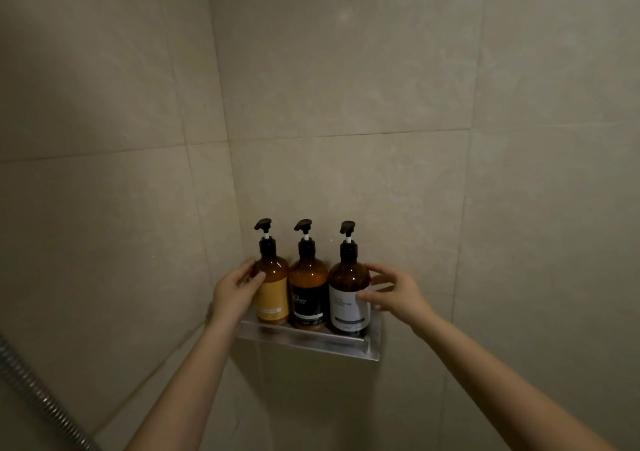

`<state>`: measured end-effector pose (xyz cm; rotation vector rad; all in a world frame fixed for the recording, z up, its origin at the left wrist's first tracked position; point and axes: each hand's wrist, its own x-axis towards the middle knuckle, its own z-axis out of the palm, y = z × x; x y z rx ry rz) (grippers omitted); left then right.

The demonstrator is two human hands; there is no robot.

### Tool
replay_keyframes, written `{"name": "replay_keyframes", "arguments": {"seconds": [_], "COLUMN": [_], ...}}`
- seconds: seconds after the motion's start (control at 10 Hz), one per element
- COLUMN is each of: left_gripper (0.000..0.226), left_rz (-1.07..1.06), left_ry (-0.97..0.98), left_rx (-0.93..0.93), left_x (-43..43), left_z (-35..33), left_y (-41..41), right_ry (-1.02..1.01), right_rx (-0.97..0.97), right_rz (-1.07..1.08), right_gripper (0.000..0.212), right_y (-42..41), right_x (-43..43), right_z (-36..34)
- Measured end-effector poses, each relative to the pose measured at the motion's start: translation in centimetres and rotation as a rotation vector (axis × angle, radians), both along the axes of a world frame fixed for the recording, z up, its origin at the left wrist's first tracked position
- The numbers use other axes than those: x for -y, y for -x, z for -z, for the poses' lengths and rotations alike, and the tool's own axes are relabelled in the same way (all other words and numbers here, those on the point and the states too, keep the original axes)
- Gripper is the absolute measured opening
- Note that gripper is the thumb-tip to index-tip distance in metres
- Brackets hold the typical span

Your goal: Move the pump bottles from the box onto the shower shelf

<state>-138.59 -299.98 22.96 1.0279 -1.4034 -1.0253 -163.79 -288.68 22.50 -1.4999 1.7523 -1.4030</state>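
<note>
Three amber pump bottles with black pumps stand upright side by side on a metal shower shelf [311, 342] fixed in the tiled corner. My left hand [235, 294] grips the yellow-label bottle [274, 298] at the left end, thumb on its front and fingers behind it. The black-label bottle [309, 300] stands in the middle, touched by neither hand. My right hand [398, 294] is curled round the white-label bottle [346, 303] at the right end, thumb on the label and fingertips at its shoulder. No box is in view.
Beige tiled walls meet in a corner just left of the shelf. A ribbed metal shower hose [38, 395] runs diagonally across the lower left.
</note>
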Motion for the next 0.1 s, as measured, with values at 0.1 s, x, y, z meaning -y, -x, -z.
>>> {"name": "replay_keyframes", "arguments": {"seconds": [0.1], "left_gripper": [0.050], "left_rz": [0.019], "left_ry": [0.001], "left_rx": [0.036], "left_x": [0.39], "left_z": [0.06], "left_y": [-0.39], "right_ry": [-0.011], "right_rx": [-0.018], "right_rz": [0.008], "right_gripper": [0.067], "right_y": [-0.41], "right_x": [-0.16], "right_z": [-0.10]}}
